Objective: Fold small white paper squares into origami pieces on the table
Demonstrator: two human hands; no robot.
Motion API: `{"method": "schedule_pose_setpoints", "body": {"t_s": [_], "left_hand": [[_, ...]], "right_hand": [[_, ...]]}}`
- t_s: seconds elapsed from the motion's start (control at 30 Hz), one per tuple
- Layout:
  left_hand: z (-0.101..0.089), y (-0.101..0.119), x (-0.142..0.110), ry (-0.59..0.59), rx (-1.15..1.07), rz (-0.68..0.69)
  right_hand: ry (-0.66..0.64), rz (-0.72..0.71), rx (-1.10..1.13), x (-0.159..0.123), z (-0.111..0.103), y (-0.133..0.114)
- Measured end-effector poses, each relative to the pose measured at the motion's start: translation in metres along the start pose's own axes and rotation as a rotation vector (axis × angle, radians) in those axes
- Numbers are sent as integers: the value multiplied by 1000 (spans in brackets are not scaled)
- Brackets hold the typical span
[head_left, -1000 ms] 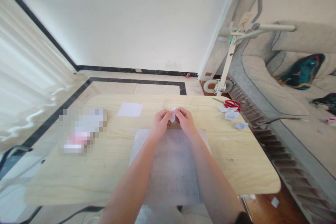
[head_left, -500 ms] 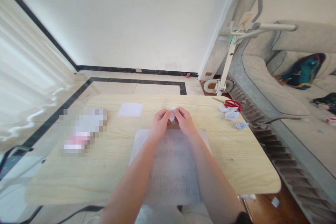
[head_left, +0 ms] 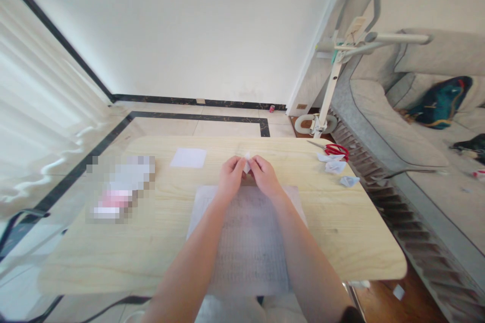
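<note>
Between my two hands is a small folded white paper [head_left: 247,164], held up above the far edge of a printed sheet [head_left: 250,242]. My left hand [head_left: 231,174] pinches its left side with thumb and fingers. On the right side, my right hand [head_left: 262,172] grips it the same way, both thumbs close together. The fingers cover much of the paper, so its exact folded shape is hard to make out. Several folded paper pieces [head_left: 335,166] lie at the right of the table, beside red-handled scissors [head_left: 335,150].
A flat white paper [head_left: 188,158] lies on the wooden table [head_left: 166,242] to the left. Farther left is a blurred-out pixelated object [head_left: 123,186]. Right of the table stand a grey sofa [head_left: 409,136] and a white exercise frame [head_left: 329,91]. A paper scrap [head_left: 398,291] is on the floor.
My hands have drawn slightly closer together around the folded paper, which now shows narrower between the thumbs. The things on the table have stayed in place.
</note>
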State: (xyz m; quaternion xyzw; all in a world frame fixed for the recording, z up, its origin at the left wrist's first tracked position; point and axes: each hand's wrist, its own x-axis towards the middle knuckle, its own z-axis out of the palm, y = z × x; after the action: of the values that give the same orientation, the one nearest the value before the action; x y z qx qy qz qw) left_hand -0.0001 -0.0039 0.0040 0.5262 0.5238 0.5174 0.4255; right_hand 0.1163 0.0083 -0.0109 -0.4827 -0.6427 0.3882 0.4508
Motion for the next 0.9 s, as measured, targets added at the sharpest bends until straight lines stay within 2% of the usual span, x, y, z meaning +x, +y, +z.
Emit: {"method": "schedule_pose_setpoints", "body": {"t_s": [0.13,0.33,0.6,0.9], "left_hand": [[0,-1,-1,-8,45,12],[-1,-1,-1,14,60,33],[0,-3,0,44,57,37],[1,-1,-3,44,70,62]], "right_hand": [[16,-16,-41,-1,1,2],[8,-4,12,-2,1,1],[-6,-36,-69,-1,1,1],[38,-71,-92,-3,1,-5]]}}
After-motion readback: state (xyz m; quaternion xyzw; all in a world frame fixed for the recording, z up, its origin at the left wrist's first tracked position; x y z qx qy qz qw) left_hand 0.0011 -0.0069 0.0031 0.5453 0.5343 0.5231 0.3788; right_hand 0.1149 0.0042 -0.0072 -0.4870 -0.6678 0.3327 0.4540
